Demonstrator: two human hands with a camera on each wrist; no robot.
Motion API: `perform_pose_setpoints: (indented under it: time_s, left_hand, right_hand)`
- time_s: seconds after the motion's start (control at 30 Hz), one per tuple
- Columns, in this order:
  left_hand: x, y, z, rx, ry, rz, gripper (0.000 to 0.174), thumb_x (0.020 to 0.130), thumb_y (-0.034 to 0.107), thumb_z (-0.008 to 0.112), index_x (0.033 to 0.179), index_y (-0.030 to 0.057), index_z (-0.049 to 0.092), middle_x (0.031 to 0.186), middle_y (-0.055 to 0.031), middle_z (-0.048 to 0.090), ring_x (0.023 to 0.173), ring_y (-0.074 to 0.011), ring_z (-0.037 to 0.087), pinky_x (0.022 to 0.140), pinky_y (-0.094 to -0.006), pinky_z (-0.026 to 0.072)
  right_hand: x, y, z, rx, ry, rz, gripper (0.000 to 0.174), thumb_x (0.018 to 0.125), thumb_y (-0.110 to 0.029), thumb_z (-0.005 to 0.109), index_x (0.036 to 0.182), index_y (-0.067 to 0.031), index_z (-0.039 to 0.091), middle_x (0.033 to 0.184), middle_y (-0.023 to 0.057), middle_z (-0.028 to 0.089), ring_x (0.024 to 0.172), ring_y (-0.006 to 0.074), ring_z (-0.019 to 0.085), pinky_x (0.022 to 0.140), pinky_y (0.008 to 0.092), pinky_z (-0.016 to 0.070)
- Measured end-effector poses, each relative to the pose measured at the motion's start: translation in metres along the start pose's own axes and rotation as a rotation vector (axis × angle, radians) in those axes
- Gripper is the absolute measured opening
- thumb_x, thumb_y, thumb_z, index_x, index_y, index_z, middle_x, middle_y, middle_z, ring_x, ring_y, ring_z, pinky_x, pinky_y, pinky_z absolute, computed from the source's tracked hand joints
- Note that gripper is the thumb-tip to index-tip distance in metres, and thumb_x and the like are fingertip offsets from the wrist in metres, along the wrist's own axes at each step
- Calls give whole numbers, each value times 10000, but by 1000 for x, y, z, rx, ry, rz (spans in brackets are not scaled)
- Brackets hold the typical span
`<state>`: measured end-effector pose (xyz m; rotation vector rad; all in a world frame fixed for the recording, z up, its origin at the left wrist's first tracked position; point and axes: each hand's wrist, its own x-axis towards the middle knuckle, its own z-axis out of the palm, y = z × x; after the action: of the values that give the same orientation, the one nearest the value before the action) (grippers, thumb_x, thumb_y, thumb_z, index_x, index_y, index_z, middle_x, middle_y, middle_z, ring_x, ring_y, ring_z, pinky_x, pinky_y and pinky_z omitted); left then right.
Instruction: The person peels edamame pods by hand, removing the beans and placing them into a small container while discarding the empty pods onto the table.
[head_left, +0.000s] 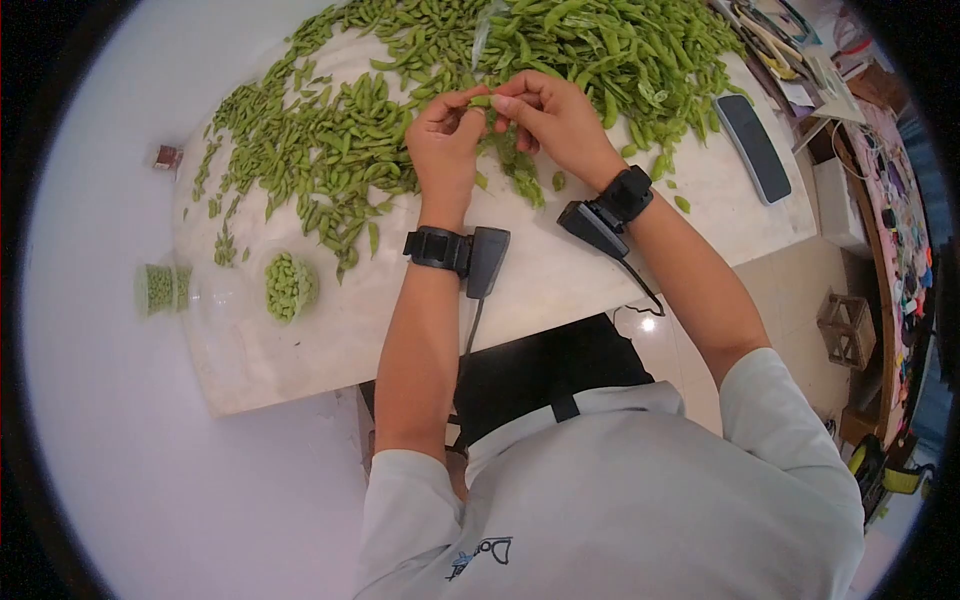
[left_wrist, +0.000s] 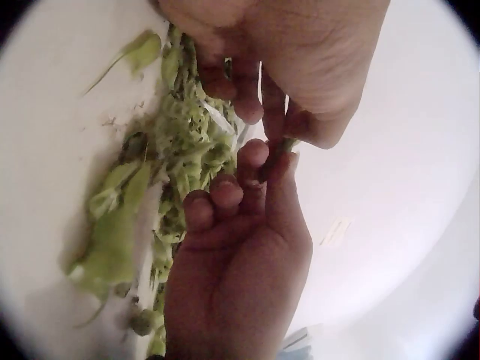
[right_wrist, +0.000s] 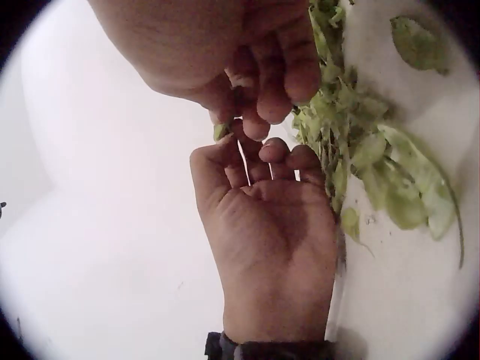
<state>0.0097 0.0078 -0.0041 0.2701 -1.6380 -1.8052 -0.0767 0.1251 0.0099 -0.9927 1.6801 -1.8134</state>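
Both hands meet over the near edge of the bean heap in the head view. The left hand (head_left: 447, 125) and right hand (head_left: 555, 118) pinch a small green edamame pod (head_left: 481, 101) between their thumbs and fingertips. In the right wrist view only the pod's tip (right_wrist: 220, 132) shows; fingers hide the rest. Loose edamame pods (head_left: 375, 120) spread beyond and to the left of the left hand. A higher pile of larger green pods (head_left: 610, 45) lies beyond the right hand. Below the fingers is a clump of emptied-looking pods (head_left: 522, 175).
A clear tub of shelled green beans (head_left: 290, 287) stands at the left on the pale table (head_left: 400, 325). A second container of beans (head_left: 160, 288) is farther left, by the wall. On the right lies a phone (head_left: 755, 150), with tools (head_left: 780, 45) behind it.
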Motion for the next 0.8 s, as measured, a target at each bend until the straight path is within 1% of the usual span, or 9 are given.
perform_pose_setpoints:
  time_s: [0.07,0.27,0.37,0.47,0.57,0.67,0.8]
  left_hand:
    - [0,-2,0,32,13,4,214,808,5,542,999,-32,632,844,-41,629,647,-69,521,606,-200,427]
    - [1,-3,0,4,39,54,189,798,-12,538,961,-27,632,873,-48,636,655,-64,515,602,-199,423]
    - [1,-3,-1,52,24,67,193,798,-8,541,969,-24,630,878,-51,638,653,-64,512,606,-202,426]
    - [2,-6,-3,31,-7,46,208,804,-8,541,995,-21,623,881,-55,641,676,-71,537,630,-210,445]
    - [2,-3,-2,-44,-64,-18,211,819,0,545,1017,-17,615,877,-56,642,719,-83,572,658,-218,465]
    - [-1,4,4,-53,-60,-27,204,839,14,546,1031,-14,609,870,-53,642,749,-93,592,671,-221,475]
    - [1,0,2,-38,-46,-15,209,851,22,553,1051,-19,598,864,-55,639,745,-101,597,675,-224,479]
  right_hand:
    - [-2,0,0,5,-4,3,170,901,-181,562,956,-20,570,709,15,611,513,53,520,449,198,401]
    - [0,2,-2,31,-44,41,185,901,-186,564,945,-6,568,695,20,609,485,65,517,438,204,402]
    - [2,3,-4,84,-91,81,193,904,-192,559,943,-3,564,709,30,613,486,70,522,441,208,415]
    - [2,3,-5,184,-106,126,202,908,-198,551,965,-4,551,738,44,621,504,75,534,446,209,431]
    - [2,2,-6,230,-93,122,210,913,-200,539,996,-7,534,764,54,628,524,81,543,455,210,448]
    - [1,-2,-5,219,-64,120,214,919,-198,525,1019,-8,521,775,57,632,540,86,553,462,211,457]
    - [2,-1,-6,250,-66,122,208,924,-195,514,1027,-14,517,780,57,631,534,89,555,465,212,460]
